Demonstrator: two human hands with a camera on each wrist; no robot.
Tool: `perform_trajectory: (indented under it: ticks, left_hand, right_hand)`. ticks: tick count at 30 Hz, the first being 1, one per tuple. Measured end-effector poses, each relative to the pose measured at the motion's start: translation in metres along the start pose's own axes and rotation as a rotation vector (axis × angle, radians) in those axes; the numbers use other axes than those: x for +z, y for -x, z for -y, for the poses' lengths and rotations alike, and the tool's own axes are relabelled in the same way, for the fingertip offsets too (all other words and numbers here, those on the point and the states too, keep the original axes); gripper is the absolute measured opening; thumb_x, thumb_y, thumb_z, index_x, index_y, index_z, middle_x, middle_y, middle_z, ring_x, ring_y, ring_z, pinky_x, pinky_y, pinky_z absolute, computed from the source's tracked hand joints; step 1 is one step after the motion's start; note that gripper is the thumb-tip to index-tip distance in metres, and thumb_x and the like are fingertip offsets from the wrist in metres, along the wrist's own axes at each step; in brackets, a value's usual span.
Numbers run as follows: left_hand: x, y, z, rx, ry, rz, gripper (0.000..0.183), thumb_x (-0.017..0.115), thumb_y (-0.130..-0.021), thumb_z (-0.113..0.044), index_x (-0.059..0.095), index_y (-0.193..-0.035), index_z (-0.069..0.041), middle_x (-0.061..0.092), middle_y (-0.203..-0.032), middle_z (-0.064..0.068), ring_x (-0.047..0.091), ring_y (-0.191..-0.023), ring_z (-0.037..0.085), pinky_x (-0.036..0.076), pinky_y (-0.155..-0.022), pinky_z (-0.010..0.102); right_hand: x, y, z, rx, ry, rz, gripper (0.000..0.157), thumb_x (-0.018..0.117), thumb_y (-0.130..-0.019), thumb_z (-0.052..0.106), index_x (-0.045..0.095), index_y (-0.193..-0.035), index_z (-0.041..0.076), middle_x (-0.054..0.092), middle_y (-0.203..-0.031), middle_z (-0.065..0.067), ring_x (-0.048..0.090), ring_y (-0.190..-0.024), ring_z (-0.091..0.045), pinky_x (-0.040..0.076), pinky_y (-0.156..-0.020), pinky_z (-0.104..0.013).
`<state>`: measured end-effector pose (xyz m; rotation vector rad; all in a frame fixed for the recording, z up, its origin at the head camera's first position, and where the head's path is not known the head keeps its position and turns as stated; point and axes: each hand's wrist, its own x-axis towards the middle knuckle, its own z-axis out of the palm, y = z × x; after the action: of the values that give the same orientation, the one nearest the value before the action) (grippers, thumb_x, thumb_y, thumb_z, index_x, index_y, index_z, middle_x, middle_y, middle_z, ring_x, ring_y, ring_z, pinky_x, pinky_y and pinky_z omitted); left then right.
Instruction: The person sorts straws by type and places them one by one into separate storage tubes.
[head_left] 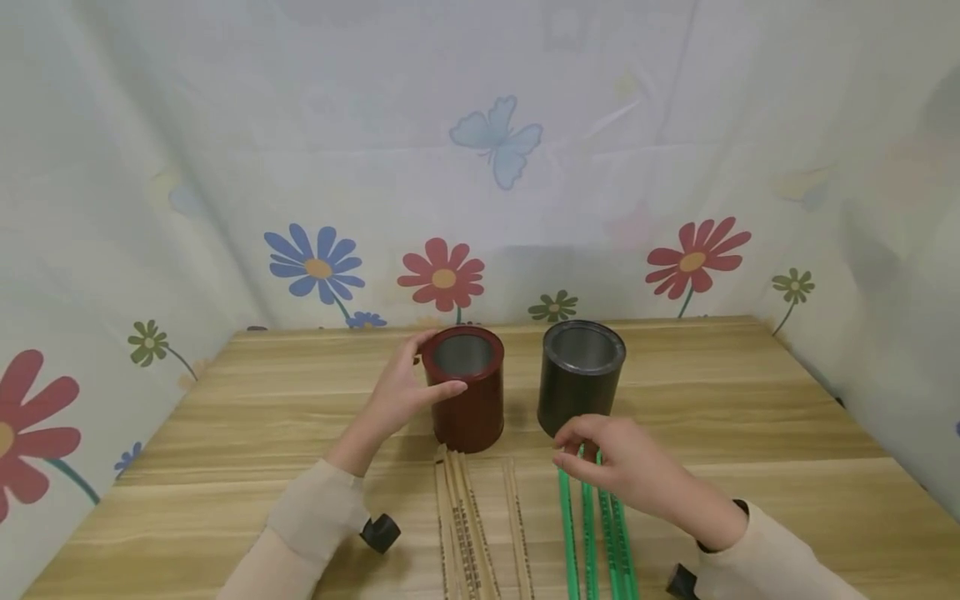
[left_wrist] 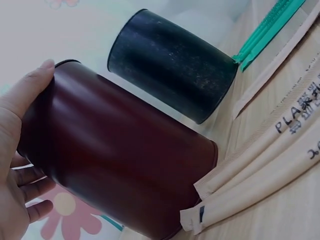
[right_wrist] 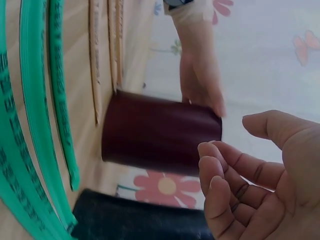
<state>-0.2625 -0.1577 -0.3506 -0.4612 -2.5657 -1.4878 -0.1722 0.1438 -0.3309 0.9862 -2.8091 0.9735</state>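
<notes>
A dark red can (head_left: 468,408) stands upright on the table, open at the top. My left hand (head_left: 401,387) holds it near the rim, the thumb across the near side and the fingers around the far left side. To its right stands a black can (head_left: 577,387), also open-topped. My right hand (head_left: 626,462) hovers in front of the black can, over the upper ends of several green-wrapped straws (head_left: 588,533). Its fingers are loosely curled with nothing between them, as the right wrist view shows. Several tan paper-wrapped straws (left_wrist: 270,150) lie in front of the red can.
The wood-grain table (head_left: 247,433) ends at the back against a hanging cloth (head_left: 390,192) printed with flowers and a butterfly. One tan-wrapped straw (head_left: 516,525) lies apart, between the tan bunch and the green straws.
</notes>
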Motion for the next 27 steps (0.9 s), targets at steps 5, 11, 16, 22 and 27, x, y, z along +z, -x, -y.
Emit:
perform_trajectory:
  ticks: [5,11,16,22,27]
  left_hand:
    - [0.002,-0.001,0.000,0.001,0.030,-0.015,0.090,0.083,-0.074,-0.029,0.034,-0.145,-0.008,0.045,-0.143,0.011,0.043,-0.129,0.030,0.037,-0.108,0.051]
    - [0.002,-0.001,-0.001,-0.036,0.051,-0.012,0.090,0.083,-0.075,-0.032,0.032,-0.146,-0.011,0.044,-0.143,0.010,0.043,-0.128,0.033,0.041,-0.104,0.056]
    - [0.001,-0.001,-0.003,-0.038,0.052,-0.017,0.089,0.083,-0.074,-0.030,0.032,-0.146,-0.011,0.048,-0.140,0.011,0.045,-0.126,0.033,0.040,-0.105,0.052]
    - [0.002,0.000,-0.002,-0.039,0.057,-0.016,0.089,0.083,-0.074,-0.030,0.033,-0.145,-0.011,0.050,-0.137,0.011,0.047,-0.124,0.032,0.040,-0.106,0.050]
    - [0.002,0.002,0.000,-0.046,0.059,-0.008,0.089,0.082,-0.074,-0.031,0.033,-0.145,-0.012,0.050,-0.137,0.010,0.047,-0.124,0.031,0.040,-0.106,0.050]
  right_hand:
    - [0.006,-0.005,0.003,0.013,-0.014,0.031,0.015,0.062,-0.093,0.027,0.068,-0.095,0.014,0.063,-0.080,0.009,0.051,-0.062,0.000,0.045,-0.056,-0.019]
    - [0.019,-0.011,-0.001,0.019,-0.005,0.052,0.013,0.063,-0.092,0.026,0.069,-0.090,0.014,0.066,-0.078,0.008,0.044,-0.053,0.003,0.043,-0.054,-0.018]
    - [0.033,-0.019,0.001,0.019,-0.009,0.097,0.013,0.064,-0.091,0.024,0.068,-0.085,0.014,0.065,-0.073,0.008,0.042,-0.051,0.004,0.042,-0.052,-0.017]
    - [0.051,-0.029,0.001,0.044,0.019,0.124,0.013,0.066,-0.088,0.020,0.065,-0.078,0.014,0.056,-0.062,0.010,0.042,-0.052,0.002,0.040,-0.051,-0.018]
    - [0.061,-0.036,0.002,0.076,0.072,0.112,0.012,0.068,-0.086,0.020,0.065,-0.077,0.012,0.051,-0.057,0.010,0.042,-0.050,-0.001,0.039,-0.051,-0.019]
